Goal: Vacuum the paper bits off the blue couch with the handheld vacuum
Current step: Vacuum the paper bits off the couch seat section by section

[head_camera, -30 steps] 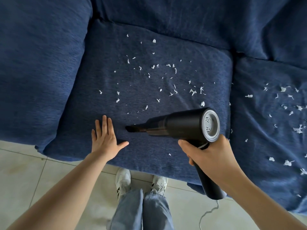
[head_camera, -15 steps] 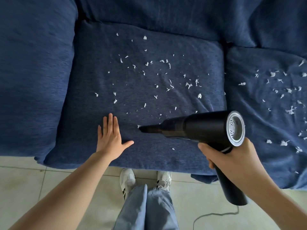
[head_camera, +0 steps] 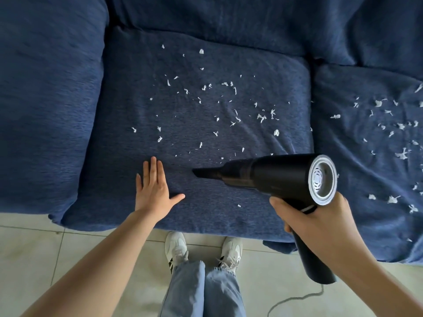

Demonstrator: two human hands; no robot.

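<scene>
The handheld vacuum sits in the right hand, which grips its handle; its nozzle points toward the left hand, lying flat and released on the blue couch. The step looks like sweeping the near strip of the seat cushion. Most paper bits lie beyond both hands, more past the right hand, so the next pass likely calls for moving the nozzle away from the body. Pale floor tiles and a thin cord lie below.
</scene>
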